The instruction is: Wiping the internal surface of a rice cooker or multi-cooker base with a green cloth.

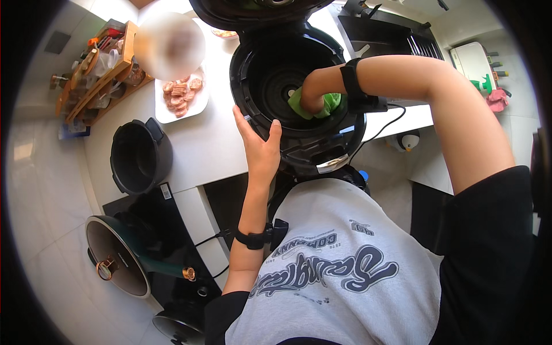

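A black electric pressure cooker [297, 148] stands with its lid [263, 13] raised and no inner pot inside. My right hand [313, 97] reaches into its cavity and presses a green cloth [330, 105] against the lower right of the inside; the fingers are mostly hidden by the cloth and the hand. My left hand [261, 146] rests against the cooker's rim at the near left, thumb and index finger spread, the other fingers hard to see. The dark inner pot [166, 157] sits apart on the white counter to the left.
On the counter are a white plate [199, 108] of sliced sausage and a wooden spice rack [129, 47]. A black cooktop [172, 228] holds a green lidded pan [138, 254]. A sink [379, 36] lies at the upper right; a cable [388, 125] hangs from my right wrist strap.
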`<state>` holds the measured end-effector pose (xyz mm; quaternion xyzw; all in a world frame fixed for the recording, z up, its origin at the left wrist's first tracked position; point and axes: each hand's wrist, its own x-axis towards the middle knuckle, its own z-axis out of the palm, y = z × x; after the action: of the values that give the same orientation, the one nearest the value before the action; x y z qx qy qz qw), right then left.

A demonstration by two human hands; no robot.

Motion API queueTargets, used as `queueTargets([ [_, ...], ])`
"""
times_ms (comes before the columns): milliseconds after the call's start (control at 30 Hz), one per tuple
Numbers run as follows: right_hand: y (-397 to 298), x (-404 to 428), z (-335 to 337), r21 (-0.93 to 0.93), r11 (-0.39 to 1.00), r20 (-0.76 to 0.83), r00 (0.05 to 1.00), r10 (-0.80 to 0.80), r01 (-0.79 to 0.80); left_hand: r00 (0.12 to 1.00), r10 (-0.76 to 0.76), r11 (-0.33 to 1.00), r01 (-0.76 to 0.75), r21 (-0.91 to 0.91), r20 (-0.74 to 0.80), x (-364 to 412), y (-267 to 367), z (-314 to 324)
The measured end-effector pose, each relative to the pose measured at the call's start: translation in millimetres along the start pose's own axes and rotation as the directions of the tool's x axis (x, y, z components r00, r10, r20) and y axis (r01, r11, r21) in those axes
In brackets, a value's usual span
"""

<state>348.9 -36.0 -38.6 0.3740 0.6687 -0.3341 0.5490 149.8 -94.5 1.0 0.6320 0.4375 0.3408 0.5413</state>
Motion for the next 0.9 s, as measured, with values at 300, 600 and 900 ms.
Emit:
queueTargets([
  [300, 13.2, -179.9, -5.0, 0.855, 0.302, -0.504, 0.813, 0.291, 0.422, 0.998, 0.035, 0.998, -0.033, 0.053, -0.046, 1.6, 5.3, -12.7],
  [600, -23.0, -179.8, 55.5, 0.08, -0.637, -0.863, 0.373, 0.341, 0.766, 0.805, 0.275, 0.539, 0.325, -0.777, 0.527, 18.0, 83.1, -3.4],
  [900, -21.0, -184.9, 87.5, -0.013, -0.612, -0.873, 0.29, 0.393, 0.791, 0.84, 0.078, 0.629, 0.376, -0.68, 0.537, 13.1, 105.3, -8.2],
])
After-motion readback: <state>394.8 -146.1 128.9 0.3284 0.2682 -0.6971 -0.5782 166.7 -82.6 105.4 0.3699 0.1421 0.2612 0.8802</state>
